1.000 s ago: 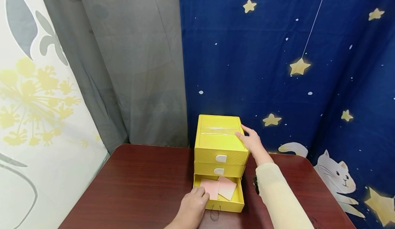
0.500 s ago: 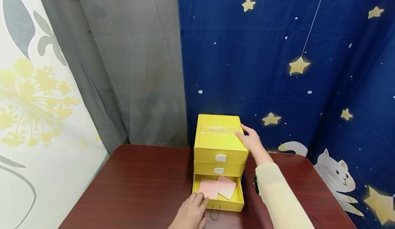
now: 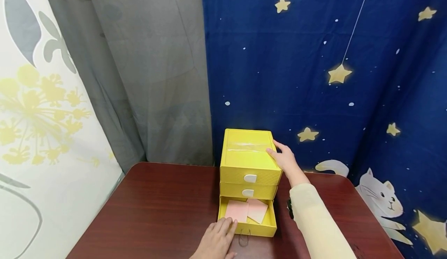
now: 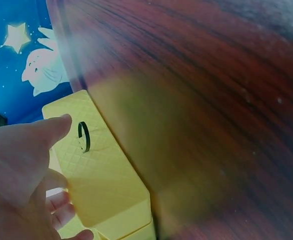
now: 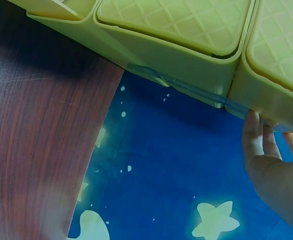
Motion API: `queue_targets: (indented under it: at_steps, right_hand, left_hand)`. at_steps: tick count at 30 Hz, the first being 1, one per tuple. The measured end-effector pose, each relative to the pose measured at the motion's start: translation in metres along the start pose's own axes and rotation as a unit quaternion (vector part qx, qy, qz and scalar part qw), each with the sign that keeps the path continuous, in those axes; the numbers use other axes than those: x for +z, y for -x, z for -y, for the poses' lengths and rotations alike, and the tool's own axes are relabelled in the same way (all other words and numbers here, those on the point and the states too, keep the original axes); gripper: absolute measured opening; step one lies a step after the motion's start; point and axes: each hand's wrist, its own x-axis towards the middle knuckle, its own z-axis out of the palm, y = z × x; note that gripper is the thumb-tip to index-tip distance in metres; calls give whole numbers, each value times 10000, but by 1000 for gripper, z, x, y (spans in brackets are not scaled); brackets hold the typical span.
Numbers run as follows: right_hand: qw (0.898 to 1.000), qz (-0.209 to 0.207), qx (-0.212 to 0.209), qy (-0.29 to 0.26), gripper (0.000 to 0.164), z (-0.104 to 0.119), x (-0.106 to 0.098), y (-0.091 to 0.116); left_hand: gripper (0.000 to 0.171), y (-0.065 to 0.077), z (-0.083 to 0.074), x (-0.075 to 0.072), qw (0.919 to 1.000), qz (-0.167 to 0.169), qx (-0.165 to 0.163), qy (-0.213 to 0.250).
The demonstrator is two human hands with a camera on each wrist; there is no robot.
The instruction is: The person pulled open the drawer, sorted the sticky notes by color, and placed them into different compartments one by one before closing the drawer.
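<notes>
A yellow drawer box (image 3: 249,154) stands on the table with its bottom drawer (image 3: 258,231) pulled out. Two pink paper squares (image 3: 237,211) lie inside that drawer, and a thin dark loop (image 4: 85,137) is fixed to its front. My left hand (image 3: 215,239) touches the drawer's front left corner with extended fingers; its thumb reaches across near the drawer front in the left wrist view. At the box's upper right edge, my right hand (image 3: 285,162) holds on, thumb on top and fingers (image 5: 253,135) against the side wall.
The dark red-brown table (image 3: 167,208) extends to both sides of the box. A grey curtain (image 3: 167,96) and a blue curtain (image 3: 258,76) with stars hang behind. Two white tabs (image 3: 249,178) mark the upper drawers. Clear tape (image 3: 248,146) crosses the box top.
My left hand has loosened from a more curled pose and its fingers now lie straighter on the drawer corner. The bottom drawer has slid slightly inward. The right hand stays in place.
</notes>
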Motion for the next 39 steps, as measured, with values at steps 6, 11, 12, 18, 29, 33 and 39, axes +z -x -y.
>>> queue_targets:
  at_steps: [6, 11, 12, 18, 29, 33, 39]
  right_hand:
    - [10000, -2, 2, -34, 63, 1, -1, 1]
    - [10000, -11, 20, -19, 62, 1, 0, 1]
    - [10000, -12, 21, -13, 62, 1, 0, 1]
    - [10000, -15, 12, 13, 62, 1, 0, 1]
    - [10000, 11, 15, 42, 63, 1, 0, 2]
    - [10000, -4, 12, 85, 64, 1, 0, 2]
    - [10000, 28, 10, -2, 63, 0, 0, 3]
  left_hand:
    - [85, -2, -2, 4, 9997, 99, -154, 143]
    - [86, -8, -2, 5, 9989, 263, -294, 256]
    - [86, -9, -2, 5, 9986, 315, -328, 266]
    - [87, -15, -2, 4, 9954, 685, -580, 320]
    - [89, -21, -4, 6, 9905, 1021, -861, 327]
    - [89, -21, -6, 6, 9859, 1350, -926, 338]
    - [91, -23, -7, 12, 9821, 1480, -1087, 416]
